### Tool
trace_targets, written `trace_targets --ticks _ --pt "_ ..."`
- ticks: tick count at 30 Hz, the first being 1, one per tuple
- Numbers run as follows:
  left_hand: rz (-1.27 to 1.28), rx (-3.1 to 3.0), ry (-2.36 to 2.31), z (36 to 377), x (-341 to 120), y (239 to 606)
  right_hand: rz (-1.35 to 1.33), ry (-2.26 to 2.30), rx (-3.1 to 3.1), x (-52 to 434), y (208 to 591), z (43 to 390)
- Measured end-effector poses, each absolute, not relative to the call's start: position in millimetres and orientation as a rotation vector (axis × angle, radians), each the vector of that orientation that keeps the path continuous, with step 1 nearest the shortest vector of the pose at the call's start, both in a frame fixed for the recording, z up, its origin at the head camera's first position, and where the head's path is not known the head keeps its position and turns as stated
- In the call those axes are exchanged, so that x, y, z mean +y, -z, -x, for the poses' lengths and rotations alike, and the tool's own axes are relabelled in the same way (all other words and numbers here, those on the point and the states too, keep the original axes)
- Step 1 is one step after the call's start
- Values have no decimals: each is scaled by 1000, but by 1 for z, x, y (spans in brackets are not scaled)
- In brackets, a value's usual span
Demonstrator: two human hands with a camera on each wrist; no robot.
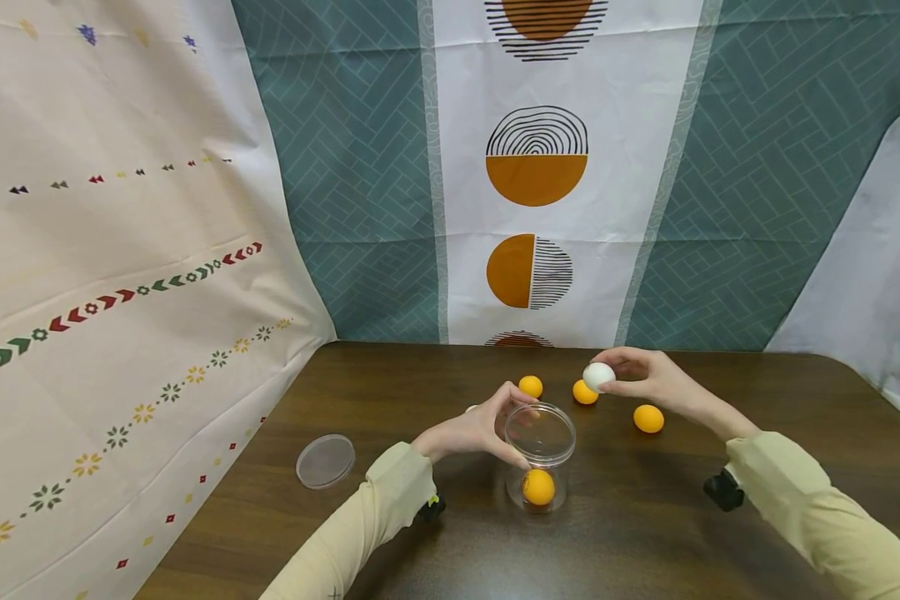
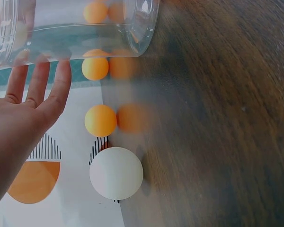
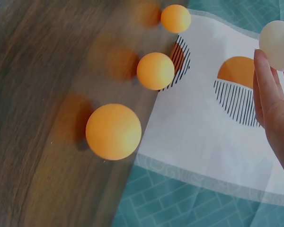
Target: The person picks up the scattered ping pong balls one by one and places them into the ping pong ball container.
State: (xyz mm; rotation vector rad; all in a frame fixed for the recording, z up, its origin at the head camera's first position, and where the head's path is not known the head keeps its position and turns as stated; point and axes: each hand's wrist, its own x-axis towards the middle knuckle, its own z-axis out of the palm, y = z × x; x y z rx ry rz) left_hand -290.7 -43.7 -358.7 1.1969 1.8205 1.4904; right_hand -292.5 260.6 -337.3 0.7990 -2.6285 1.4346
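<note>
A clear round jar (image 1: 558, 457) stands upright on the table, an orange ball (image 1: 538, 487) showing in its lower part. My left hand (image 1: 487, 427) grips the jar near its rim, thumb toward me and fingers on the far side. To the right and higher up, my right hand (image 1: 640, 377) pinches a white ball (image 1: 599, 377) between thumb and fingers. In the right wrist view, fingertips sit against this white ball (image 3: 277, 46). Another white ball (image 2: 116, 173) rests on the table beyond my left hand, mostly hidden in the head view.
Three orange balls lie behind and right of the jar: a left one (image 1: 530, 386), a middle one (image 1: 586, 392) and a right one (image 1: 648, 418). On the left a clear round lid (image 1: 326, 461) lies flat on the brown table (image 1: 630, 533). A patterned curtain (image 1: 375, 183) hangs behind the table.
</note>
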Motion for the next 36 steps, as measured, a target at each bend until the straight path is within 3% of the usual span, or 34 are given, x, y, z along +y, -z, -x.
trace_targets --ticks 16,36 --pt "-1205 1814 -1494 290 -44 358 -969 -1476 -2577 238 329 285" --pt "-1203 1840 -1504 305 -42 381 -1154 -1609 -2485 219 326 276"
